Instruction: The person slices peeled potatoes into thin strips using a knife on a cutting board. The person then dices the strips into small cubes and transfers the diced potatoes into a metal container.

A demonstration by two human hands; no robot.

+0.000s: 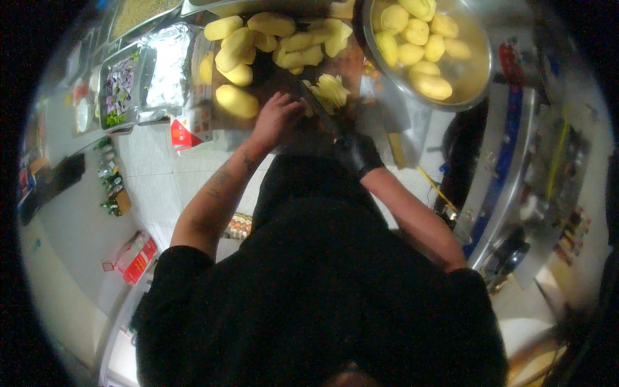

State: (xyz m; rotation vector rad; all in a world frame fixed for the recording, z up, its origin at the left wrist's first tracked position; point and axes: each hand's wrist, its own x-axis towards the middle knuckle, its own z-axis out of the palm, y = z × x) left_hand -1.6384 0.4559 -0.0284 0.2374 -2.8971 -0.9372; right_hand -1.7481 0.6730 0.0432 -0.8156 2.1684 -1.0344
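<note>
My bare left hand point(279, 118) rests over the dark cutting board point(232, 123), fingertips at a small pale piece of potato point(307, 106) left of the knife. In a black glove, my right hand point(358, 152) grips a kitchen knife point(316, 102), its dark blade slanting up and left. Thin potato slices point(331, 92) lie fanned just right of the blade. Beyond my hands, peeled whole potatoes point(237, 100) are piled on the board's left, and cut potato pieces point(300, 55) lie at its far middle and right. How much my left fingers pinch is blurred.
A large metal bowl point(486, 89) of peeled potatoes in liquid stands at the upper right. On the left are a foil-covered tray point(167, 72), a container of chopped purple and green vegetables point(121, 89) and a red-and-white box point(186, 130). Bottles point(110, 176) stand along the left wall.
</note>
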